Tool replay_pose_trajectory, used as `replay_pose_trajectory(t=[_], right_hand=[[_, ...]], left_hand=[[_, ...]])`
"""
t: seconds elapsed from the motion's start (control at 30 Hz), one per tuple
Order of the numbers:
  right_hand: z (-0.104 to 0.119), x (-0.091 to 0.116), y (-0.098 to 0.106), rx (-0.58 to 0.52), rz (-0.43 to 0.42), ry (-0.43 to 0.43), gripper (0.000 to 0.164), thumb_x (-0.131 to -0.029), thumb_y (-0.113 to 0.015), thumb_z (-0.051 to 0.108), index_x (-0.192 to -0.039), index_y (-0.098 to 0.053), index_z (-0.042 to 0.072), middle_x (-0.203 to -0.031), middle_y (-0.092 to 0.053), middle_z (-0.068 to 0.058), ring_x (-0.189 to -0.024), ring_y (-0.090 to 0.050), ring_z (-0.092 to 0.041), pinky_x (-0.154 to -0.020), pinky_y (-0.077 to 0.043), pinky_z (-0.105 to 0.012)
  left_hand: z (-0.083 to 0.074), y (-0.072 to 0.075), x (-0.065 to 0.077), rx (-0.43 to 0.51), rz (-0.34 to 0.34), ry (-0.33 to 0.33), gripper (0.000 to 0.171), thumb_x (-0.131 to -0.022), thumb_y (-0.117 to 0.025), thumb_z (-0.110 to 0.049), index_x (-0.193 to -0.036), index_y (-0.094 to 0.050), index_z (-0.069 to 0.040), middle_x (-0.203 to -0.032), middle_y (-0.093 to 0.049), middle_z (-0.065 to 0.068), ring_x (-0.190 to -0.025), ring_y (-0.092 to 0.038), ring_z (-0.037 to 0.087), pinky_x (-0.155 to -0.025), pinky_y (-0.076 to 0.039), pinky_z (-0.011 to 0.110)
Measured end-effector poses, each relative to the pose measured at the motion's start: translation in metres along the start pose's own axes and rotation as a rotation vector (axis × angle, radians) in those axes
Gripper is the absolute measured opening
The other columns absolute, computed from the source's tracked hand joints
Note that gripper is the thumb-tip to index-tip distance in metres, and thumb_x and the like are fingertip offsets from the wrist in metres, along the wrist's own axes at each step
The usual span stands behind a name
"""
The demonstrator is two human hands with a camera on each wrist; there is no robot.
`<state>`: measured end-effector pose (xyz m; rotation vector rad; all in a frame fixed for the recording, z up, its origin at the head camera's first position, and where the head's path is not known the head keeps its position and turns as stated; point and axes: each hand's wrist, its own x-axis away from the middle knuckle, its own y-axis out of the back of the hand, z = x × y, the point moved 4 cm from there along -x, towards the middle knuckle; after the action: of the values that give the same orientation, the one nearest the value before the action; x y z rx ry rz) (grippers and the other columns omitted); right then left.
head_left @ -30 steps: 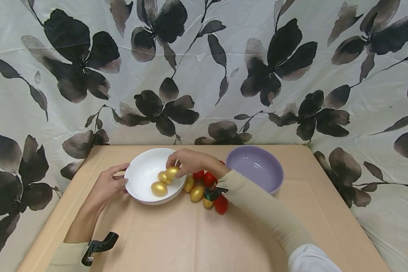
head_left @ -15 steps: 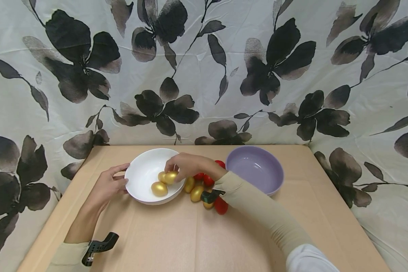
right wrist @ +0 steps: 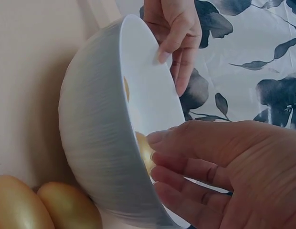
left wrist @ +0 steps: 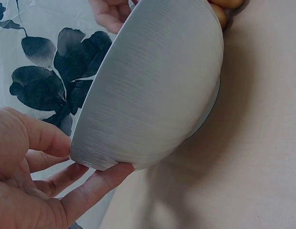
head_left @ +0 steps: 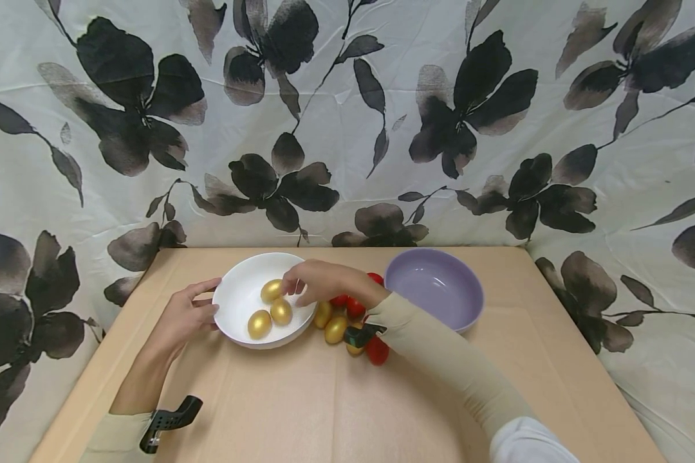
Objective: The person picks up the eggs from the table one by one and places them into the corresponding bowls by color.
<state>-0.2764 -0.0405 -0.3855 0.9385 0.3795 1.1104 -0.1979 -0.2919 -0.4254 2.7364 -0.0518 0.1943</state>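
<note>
in the head view, a white bowl (head_left: 240, 308) stands on the wooden table (head_left: 255, 399), gripped at its side by the left hand (head_left: 186, 314). the right hand (head_left: 318, 281) hangs over the bowl's other side, thumb and fingers parted and loosely bent around nothing. three golden eggs (head_left: 259, 325) lie inside, near its fingertips. just beside the bowl, more golden eggs (head_left: 335, 329) and red eggs (head_left: 377, 349) sit grouped, partly behind the right sleeve (head_left: 440, 354); a purple bowl (head_left: 434, 283) stands beyond them.

in the left wrist view, the left hand's fingertips meet the white bowl's rim and outer wall.

in the right wrist view, one golden egg shows just past the right fingertips; whether they touch, i cannot tell. the left thumb overlaps the far rim.
</note>
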Motion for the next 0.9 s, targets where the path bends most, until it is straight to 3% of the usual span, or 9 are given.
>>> replay_pose_trajectory(t=[0.33, 0.57, 0.9], right_hand=[[-0.006, 0.022, 0.014, -0.063, -0.059, -0.013, 0.028, -0.091, -0.074, 0.006, -0.119, -0.07, 0.007, -0.12, -0.071, -0.01, -0.11, -0.068, -0.022, -0.099, -0.054, -0.03], [-0.008, 0.038, 0.017, -0.047, -0.055, 0.0, 0.027, -0.091, -0.074, 0.007, -0.117, -0.071, 0.009, -0.111, -0.073, -0.002, -0.106, -0.069, -0.02, -0.097, -0.055, -0.03], [-0.02, 0.06, 0.015, -0.081, -0.045, -0.005, 0.025, -0.09, -0.073, 0.003, -0.115, -0.072, 0.005, -0.112, -0.073, -0.008, -0.103, -0.068, -0.02, -0.097, -0.056, -0.039]], left_hand=[[-0.001, -0.002, -0.003, -0.02, -0.015, 0.024, 0.063, -0.097, -0.055, 0.004, -0.156, -0.033, 0.002, -0.151, -0.037, 0.034, -0.123, -0.057, 0.049, -0.078, -0.063, 0.039], [-0.001, -0.005, -0.005, -0.01, -0.021, 0.013, 0.063, -0.096, -0.054, 0.005, -0.155, -0.034, 0.003, -0.15, -0.039, 0.035, -0.118, -0.061, 0.045, -0.078, -0.063, 0.04], [-0.003, -0.009, -0.007, -0.011, -0.037, 0.011, 0.063, -0.096, -0.054, 0.005, -0.155, -0.034, 0.003, -0.151, -0.037, 0.035, -0.12, -0.059, 0.049, -0.077, -0.063, 0.04]])
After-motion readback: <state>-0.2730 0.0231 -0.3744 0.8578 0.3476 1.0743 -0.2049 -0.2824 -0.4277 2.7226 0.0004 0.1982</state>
